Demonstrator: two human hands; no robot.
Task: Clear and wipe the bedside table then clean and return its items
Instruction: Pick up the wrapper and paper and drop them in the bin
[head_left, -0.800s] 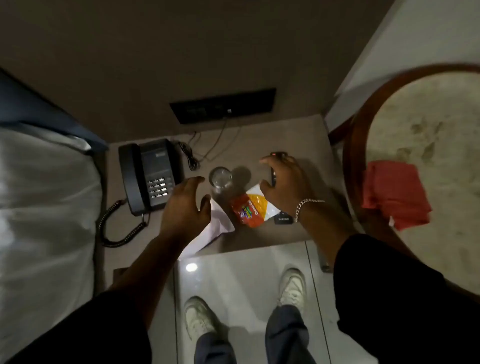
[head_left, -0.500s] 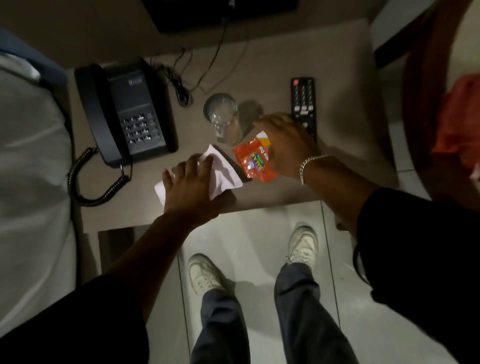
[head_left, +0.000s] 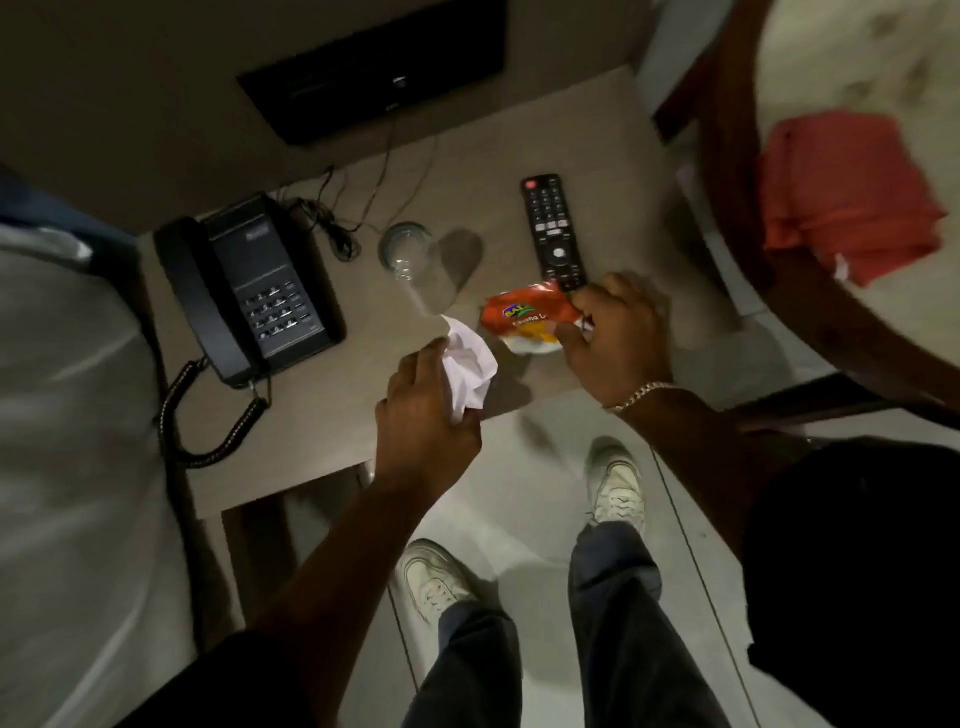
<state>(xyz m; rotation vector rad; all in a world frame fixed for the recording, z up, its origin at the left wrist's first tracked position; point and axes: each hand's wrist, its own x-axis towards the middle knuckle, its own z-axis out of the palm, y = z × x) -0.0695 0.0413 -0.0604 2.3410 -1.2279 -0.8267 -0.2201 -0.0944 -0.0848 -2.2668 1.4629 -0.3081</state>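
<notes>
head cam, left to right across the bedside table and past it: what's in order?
Telephone → glass → crumpled white paper in the left hand → orange snack packet in the right hand → red cloth on the round table. Remote left out: it overlaps the packet's span.

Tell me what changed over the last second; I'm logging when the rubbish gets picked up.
The left hand went from flat on the white paper to crumpling it in a closed grip, lifting it. The right hand closed on the orange snack packet and raised it. The telephone, drinking glass and remote control stayed on the bedside table.
</notes>
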